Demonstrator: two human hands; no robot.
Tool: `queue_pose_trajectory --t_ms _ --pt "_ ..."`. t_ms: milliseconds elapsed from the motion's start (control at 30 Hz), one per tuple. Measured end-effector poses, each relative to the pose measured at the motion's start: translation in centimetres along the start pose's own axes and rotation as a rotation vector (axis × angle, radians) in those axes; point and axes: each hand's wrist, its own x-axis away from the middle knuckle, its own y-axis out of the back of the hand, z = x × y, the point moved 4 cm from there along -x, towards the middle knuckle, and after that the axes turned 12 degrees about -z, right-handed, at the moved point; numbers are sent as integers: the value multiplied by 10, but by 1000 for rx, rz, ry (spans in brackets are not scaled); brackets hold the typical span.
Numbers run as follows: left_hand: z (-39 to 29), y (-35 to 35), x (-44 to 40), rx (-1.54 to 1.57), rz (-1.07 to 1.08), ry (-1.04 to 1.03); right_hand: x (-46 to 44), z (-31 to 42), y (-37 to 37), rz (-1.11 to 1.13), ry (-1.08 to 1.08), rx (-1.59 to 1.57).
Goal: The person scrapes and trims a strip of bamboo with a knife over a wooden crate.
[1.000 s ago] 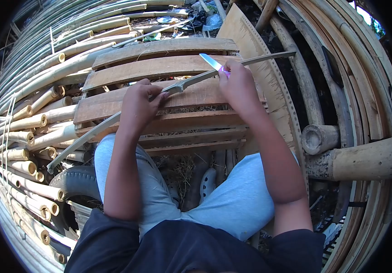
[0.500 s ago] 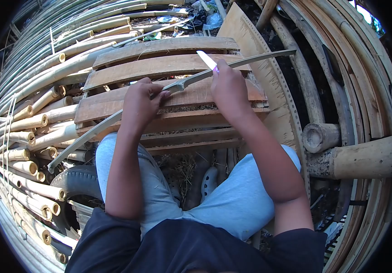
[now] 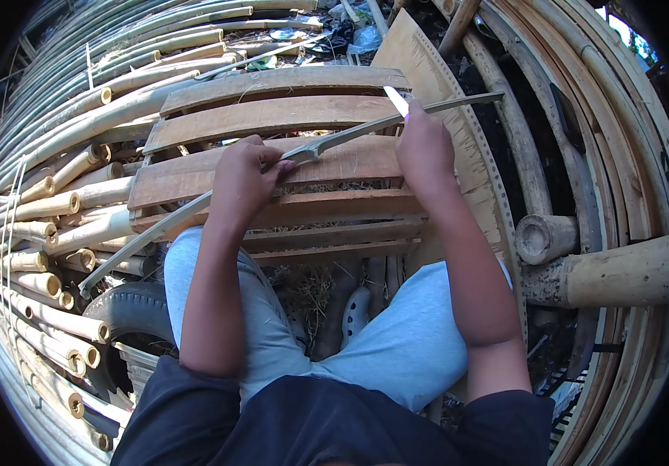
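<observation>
A long, thin bamboo strip (image 3: 351, 133) runs slantwise across a slatted wooden crate (image 3: 233, 123), with a raised node near its middle. My left hand (image 3: 247, 177) is closed around the strip just left of that node. In my right hand (image 3: 426, 155) is a knife (image 3: 397, 101), its pale blade pointing up and to the left. The blade lies against or very near the strip's right part; I cannot tell whether it touches. The knife's handle is hidden in my fist. The strip's lower left end hangs past the crate, beyond my left knee.
Stacked bamboo poles (image 3: 47, 206) fill the left side, above a black tire (image 3: 136, 311). A plywood sheet (image 3: 466, 167) leans right of the crate. Further right are a thick bamboo piece (image 3: 625, 272) and long wooden slats (image 3: 622, 155). Litter (image 3: 364, 37) lies at the back.
My right hand has slid the knife to the right along the bamboo strip, away from the node. My left hand keeps its hold, almost unmoved.
</observation>
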Motion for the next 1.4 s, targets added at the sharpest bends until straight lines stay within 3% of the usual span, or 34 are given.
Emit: queue_pose_trajectory --t_ms 133,233,467,533,700,867,967,1133,1400 --pt "-1 1 1 -16 6 -17 41 69 -7 273 237 -341" --pt "0 7 1 -70 40 -38 47 75 1 271 215 -455" --pt "21 37 -7 -115 112 35 3 2 8 180 141 -287" --pt "25 43 -7 -68 113 60 -5 -7 16 168 285 -242" --pt "16 44 -8 -28 12 -23 -15 -26 9 183 279 -220" --pt "1 56 -7 -66 -59 -90 -19 -28 8 113 368 -185" --pt "4 58 -7 -74 -37 -89 -19 -21 11 238 343 -210" --pt "13 47 -6 -50 107 -5 -24 -25 -9 110 426 -302" --pt "20 45 -7 -104 97 12 -25 -24 -19 38 499 -316"
